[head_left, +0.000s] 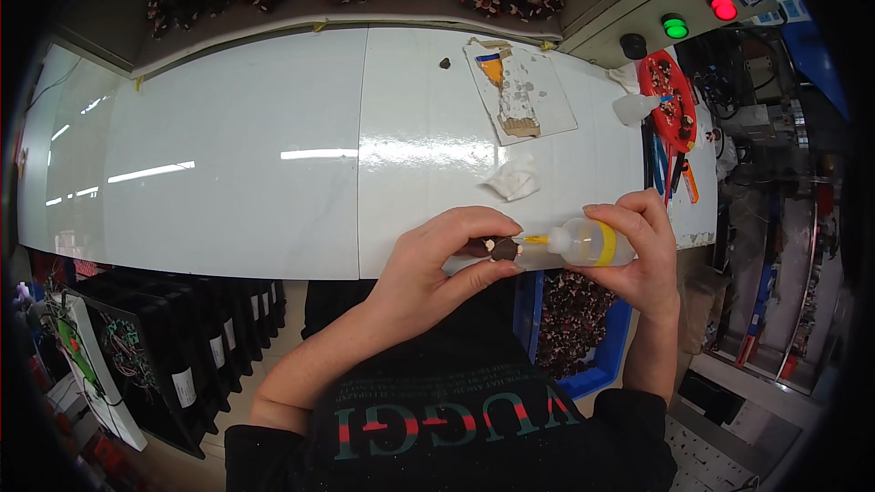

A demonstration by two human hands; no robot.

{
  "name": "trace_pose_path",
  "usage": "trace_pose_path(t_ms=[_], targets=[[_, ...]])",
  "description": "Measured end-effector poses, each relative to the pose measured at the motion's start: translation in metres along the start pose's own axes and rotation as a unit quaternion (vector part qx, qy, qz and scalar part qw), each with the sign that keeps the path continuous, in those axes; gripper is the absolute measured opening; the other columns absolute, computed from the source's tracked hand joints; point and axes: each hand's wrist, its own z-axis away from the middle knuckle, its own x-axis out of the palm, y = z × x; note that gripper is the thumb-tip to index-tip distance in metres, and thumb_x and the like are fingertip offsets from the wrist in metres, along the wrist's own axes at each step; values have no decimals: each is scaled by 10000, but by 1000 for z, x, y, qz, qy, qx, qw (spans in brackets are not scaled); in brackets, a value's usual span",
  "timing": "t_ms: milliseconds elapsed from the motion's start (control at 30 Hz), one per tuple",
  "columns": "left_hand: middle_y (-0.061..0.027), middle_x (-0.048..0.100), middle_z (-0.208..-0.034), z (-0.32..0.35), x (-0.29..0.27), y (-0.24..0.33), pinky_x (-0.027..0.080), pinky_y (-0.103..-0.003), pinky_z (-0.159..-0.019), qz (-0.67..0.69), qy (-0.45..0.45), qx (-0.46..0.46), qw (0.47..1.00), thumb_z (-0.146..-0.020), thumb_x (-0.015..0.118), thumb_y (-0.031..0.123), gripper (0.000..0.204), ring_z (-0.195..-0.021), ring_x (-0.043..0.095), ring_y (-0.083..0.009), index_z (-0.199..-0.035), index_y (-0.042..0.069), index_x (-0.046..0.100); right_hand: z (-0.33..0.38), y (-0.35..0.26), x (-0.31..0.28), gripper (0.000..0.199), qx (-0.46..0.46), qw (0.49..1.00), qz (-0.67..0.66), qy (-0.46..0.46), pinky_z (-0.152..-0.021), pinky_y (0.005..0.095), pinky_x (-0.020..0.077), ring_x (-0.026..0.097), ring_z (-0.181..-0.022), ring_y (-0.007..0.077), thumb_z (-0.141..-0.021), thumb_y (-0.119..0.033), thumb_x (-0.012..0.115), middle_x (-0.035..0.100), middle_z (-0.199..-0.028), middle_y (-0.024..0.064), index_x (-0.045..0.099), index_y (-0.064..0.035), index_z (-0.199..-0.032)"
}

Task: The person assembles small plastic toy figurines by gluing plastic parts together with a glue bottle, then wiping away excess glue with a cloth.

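My left hand pinches a small dark brown figure with cream parts between thumb and fingertips, just above the near edge of the white table. Its exact kind is too small to make out. Wrapped in my right hand is a translucent squeeze bottle with a yellow band, lying on its side. The bottle's thin yellow tip points left at the brown figure, very close to it; whether they touch I cannot tell. A crumpled white tissue lies beyond my hands.
Farther back lies a stained white board with an orange and blue scraper. On the right are another squeeze bottle, a red tray of small parts and an orange-handled tool. Below the table edge stands a blue bin of brown pieces.
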Motion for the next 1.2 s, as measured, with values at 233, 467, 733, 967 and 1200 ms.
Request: trace_pose_path(t_ms=[233, 467, 733, 967, 1200], targets=[[-90, 578, -1084, 0, -1, -1, 537, -292, -802, -3, -3, 0, 1000, -815, 664, 54, 319, -917, 613, -179, -1112, 46, 548, 1, -1, 0, 570, 2, 1000, 7, 3, -667, 296, 434, 500, -789, 202, -476, -137, 866, 498, -865, 45, 657, -102, -1005], [-86, 579, -1078, -2, 2, 0, 537, -288, -802, 4, 2, -5, 1000, -826, 654, 62, 309, -917, 614, -175, -1116, 46, 547, 12, 34, -6, 592, -1, 987, -126, 96, -788, 277, 443, 531, -885, 171, -598, -150, 822, 542, -965, 59, 579, -47, -1128], [-104, 600, -1059, -2, 12, -9, 499, -267, -783, -6, 44, 9, 999, -775, 680, -13, 311, -914, 615, -179, -1066, 22, 575, 53, 162, -48, 368, 297, 824, -220, 429, -923, 270, 400, 536, -1039, 142, -896, -171, 599, 565, -1152, 76, 495, -6, -1208], [-130, 532, -1192, -1, 16, 4, 484, -300, -864, 93, 39, -63, 993, -805, 628, -57, 345, -986, 600, -191, -1123, 25, 525, 95, 255, -67, 432, 370, 802, -168, 438, -864, 259, 415, 542, -970, 124, -831, -244, 693, 589, -1056, 59, 517, 2, -1139], [-130, 501, -1230, -10, 17, 0, 463, -297, -894, 99, 15, -52, 994, -810, 630, -51, 367, -1043, 570, -165, -1117, 44, 454, 108, 307, -74, 397, 356, 828, -110, 419, -788, 265, 456, 567, -894, 135, -802, -208, 725, 602, -1017, 78, 527, 6, -1072]])
